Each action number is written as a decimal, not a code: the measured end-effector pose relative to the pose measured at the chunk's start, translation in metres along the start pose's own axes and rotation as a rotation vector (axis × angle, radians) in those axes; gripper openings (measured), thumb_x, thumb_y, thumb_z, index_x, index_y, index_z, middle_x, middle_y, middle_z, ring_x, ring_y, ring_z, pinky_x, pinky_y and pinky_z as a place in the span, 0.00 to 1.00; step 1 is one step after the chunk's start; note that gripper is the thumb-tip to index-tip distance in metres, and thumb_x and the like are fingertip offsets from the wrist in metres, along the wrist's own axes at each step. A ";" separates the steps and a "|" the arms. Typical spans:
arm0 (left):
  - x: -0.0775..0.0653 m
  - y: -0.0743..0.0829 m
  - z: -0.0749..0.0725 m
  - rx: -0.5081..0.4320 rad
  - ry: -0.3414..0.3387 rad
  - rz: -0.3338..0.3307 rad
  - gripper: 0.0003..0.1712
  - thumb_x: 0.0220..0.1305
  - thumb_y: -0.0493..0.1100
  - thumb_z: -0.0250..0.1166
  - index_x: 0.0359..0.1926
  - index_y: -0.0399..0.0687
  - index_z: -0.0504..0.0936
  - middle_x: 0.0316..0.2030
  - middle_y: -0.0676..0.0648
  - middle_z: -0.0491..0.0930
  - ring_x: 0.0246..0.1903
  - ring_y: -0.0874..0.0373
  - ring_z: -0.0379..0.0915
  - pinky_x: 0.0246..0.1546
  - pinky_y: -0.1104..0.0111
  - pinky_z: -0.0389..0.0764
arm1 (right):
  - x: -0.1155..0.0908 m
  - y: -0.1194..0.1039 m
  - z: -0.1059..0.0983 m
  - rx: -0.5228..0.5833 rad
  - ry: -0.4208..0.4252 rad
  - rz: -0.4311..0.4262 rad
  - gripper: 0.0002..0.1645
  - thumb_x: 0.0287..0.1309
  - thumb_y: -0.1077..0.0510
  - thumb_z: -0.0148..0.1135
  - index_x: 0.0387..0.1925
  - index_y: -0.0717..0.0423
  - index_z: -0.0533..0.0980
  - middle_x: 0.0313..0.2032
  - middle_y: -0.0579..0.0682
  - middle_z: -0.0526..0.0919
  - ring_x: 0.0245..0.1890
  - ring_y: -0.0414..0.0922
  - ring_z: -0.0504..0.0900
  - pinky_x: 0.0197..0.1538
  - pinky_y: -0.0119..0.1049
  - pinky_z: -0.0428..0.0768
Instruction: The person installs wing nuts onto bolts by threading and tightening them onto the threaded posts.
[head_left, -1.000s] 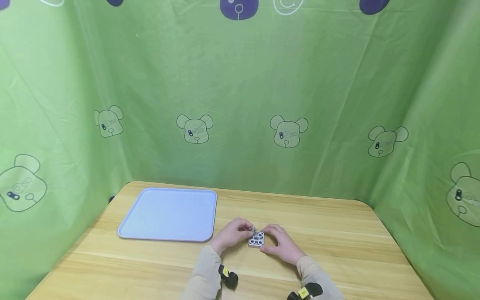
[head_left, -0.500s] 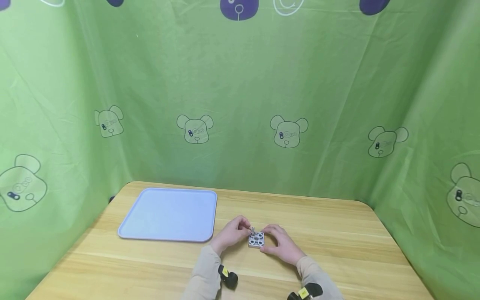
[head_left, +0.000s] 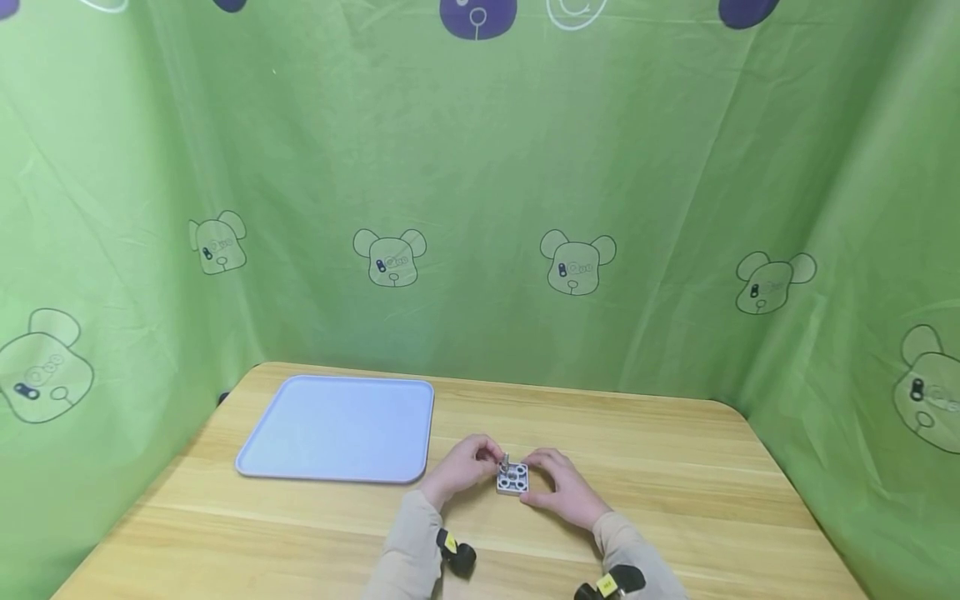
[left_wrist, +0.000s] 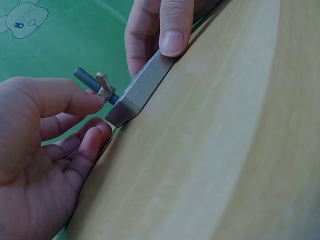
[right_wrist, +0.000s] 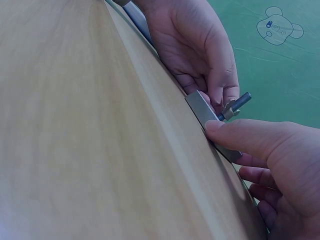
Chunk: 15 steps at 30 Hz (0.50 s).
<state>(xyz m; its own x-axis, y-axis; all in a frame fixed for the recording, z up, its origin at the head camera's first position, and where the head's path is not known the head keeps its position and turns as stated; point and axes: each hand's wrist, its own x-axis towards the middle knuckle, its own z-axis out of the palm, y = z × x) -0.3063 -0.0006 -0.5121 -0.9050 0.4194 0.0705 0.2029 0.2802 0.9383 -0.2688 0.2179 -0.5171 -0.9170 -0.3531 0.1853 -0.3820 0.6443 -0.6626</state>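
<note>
A small square metal block (head_left: 512,479) with round holes lies flat on the table, in the middle of the head view. From one corner rises a threaded bolt (left_wrist: 86,79), with a wing nut (left_wrist: 104,86) partway down it. My left hand (head_left: 461,468) is at this corner, its thumb and a finger pinching the wing nut; part of the contact is hidden. My right hand (head_left: 564,490) grips the block from the right, thumb on the near side and fingers on the far side. The right wrist view shows that thumb pressed against the block's edge (right_wrist: 201,111).
A pale blue tray (head_left: 337,477) lies on the wooden table (head_left: 637,450) to the left of my hands. Green curtains (head_left: 480,333) with bear prints hang behind the table and along both sides.
My left fingers open slightly off the wing nut, then come back to it. The bolt shows more clearly than a second ago. My right hand and the block stay in place.
</note>
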 end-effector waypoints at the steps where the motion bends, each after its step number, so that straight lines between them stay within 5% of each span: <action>1: 0.000 0.000 0.000 -0.003 -0.006 0.000 0.09 0.55 0.32 0.64 0.39 0.39 0.80 0.37 0.44 0.80 0.37 0.58 0.71 0.42 0.68 0.73 | 0.000 0.000 0.000 -0.001 0.001 -0.001 0.36 0.47 0.45 0.73 0.56 0.58 0.75 0.59 0.58 0.74 0.62 0.60 0.71 0.66 0.63 0.64; 15: 0.001 0.000 0.000 0.008 -0.038 0.001 0.14 0.50 0.33 0.70 0.41 0.38 0.80 0.37 0.43 0.81 0.37 0.58 0.73 0.42 0.68 0.76 | 0.000 0.000 0.000 -0.008 -0.005 0.001 0.35 0.47 0.44 0.73 0.55 0.57 0.75 0.59 0.57 0.74 0.62 0.59 0.70 0.67 0.63 0.63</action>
<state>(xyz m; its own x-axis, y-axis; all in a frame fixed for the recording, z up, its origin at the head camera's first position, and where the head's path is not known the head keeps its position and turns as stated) -0.3073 -0.0003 -0.5118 -0.8900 0.4523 0.0580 0.2065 0.2863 0.9356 -0.2687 0.2179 -0.5169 -0.9167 -0.3560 0.1814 -0.3824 0.6501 -0.6566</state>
